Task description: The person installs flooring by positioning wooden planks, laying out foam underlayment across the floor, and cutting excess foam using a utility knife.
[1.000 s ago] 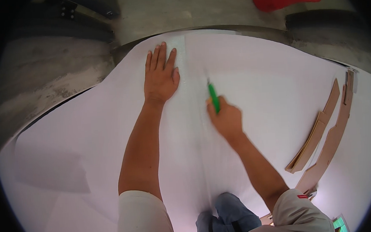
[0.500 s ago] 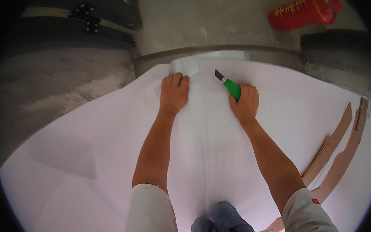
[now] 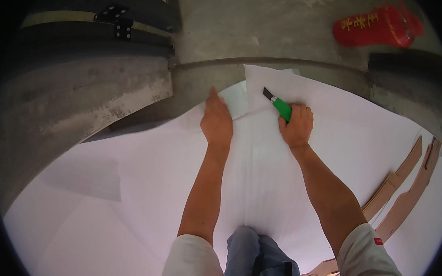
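My right hand (image 3: 297, 125) is closed around the green handle of a utility knife (image 3: 282, 110). Its dark blade is out and points away from me, over the white sheet (image 3: 327, 131). To the left, my left hand (image 3: 217, 120) grips the far edge of another white sheet (image 3: 156, 157), its index finger stretched forward and slightly blurred; the palm side is hidden. Between the hands the two sheets meet, and a pale, glossy translucent strip (image 3: 237, 99) shows beside the right sheet's raised corner.
Beyond the sheets lies grey concrete floor with a low ledge (image 3: 147, 92) at left and a dark hinged frame (image 3: 138, 21). A red bottle (image 3: 373, 27) lies at far right. Brown board strips (image 3: 406, 192) rest on the sheet at right. My jeans-clad knees (image 3: 258, 252) are close in front.
The left sheet's far edge has come back toward me and lifted, baring grey floor. My left hand has moved nearer and slightly right. The knife has shifted slightly right and nearer.
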